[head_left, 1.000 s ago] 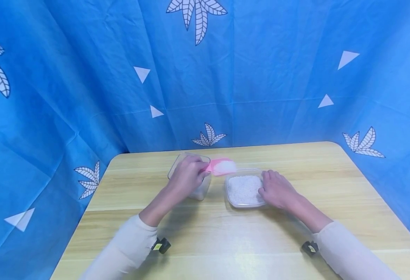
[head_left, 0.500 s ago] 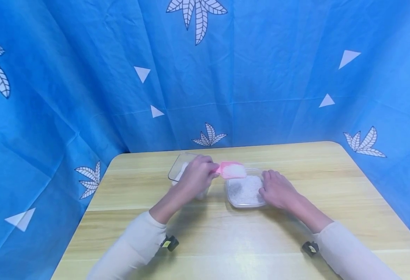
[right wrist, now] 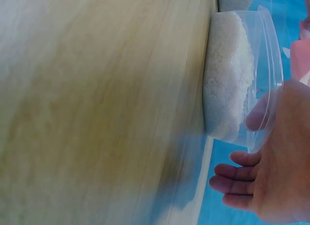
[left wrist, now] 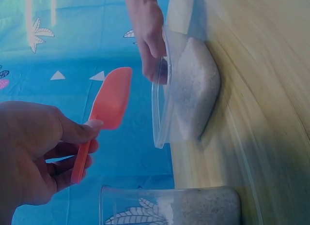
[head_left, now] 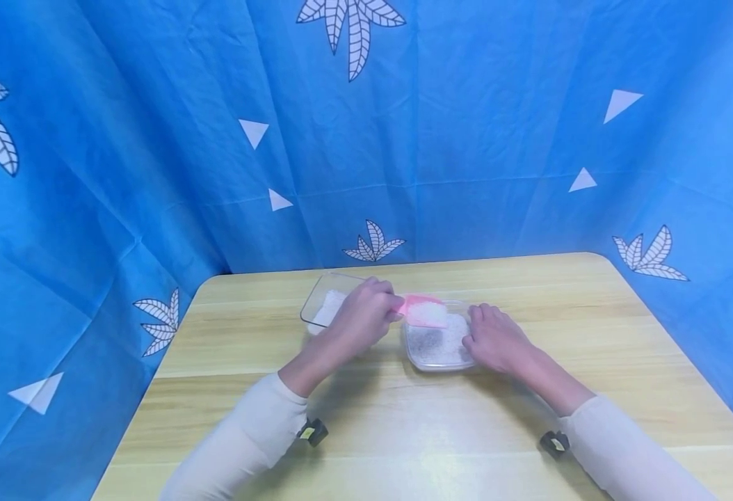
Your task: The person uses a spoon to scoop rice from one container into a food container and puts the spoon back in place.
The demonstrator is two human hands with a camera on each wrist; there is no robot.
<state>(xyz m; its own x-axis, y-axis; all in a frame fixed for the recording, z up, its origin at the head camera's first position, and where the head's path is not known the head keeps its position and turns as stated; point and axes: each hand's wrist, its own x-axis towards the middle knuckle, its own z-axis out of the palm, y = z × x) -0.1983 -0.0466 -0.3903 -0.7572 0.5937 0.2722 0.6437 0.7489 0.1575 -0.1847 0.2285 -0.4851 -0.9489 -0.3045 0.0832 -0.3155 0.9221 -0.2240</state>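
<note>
Pink scoop (head_left: pixel 425 310), loaded with white grains, hangs over the far left corner of the right-hand clear container (head_left: pixel 439 364), which holds a bed of the same white grains (head_left: pixel 441 342). From the left wrist view the scoop (left wrist: pixel 110 105) shows its pink back and sits just beside the container's rim (left wrist: pixel 160 97) without touching it. The left hand (head_left: pixel 361 322) holds the scoop by its handle, fingers curled round it and the thumb (left wrist: pixel 77 130) pressed along the top. The right hand (head_left: pixel 494 339) rests against the right side of that container, its thumb (right wrist: pixel 259 113) hooked over the rim and the other fingers (right wrist: pixel 231 185) loosely bent along the outside wall. A second clear container (head_left: pixel 327 308), also with white grains at the bottom, stands just to the left, partly behind the left hand. Both containers stand near the middle of a pale wooden table (head_left: pixel 404 431). A blue cloth with white leaves and triangles (head_left: pixel 466 139) hangs behind and around the table.
</note>
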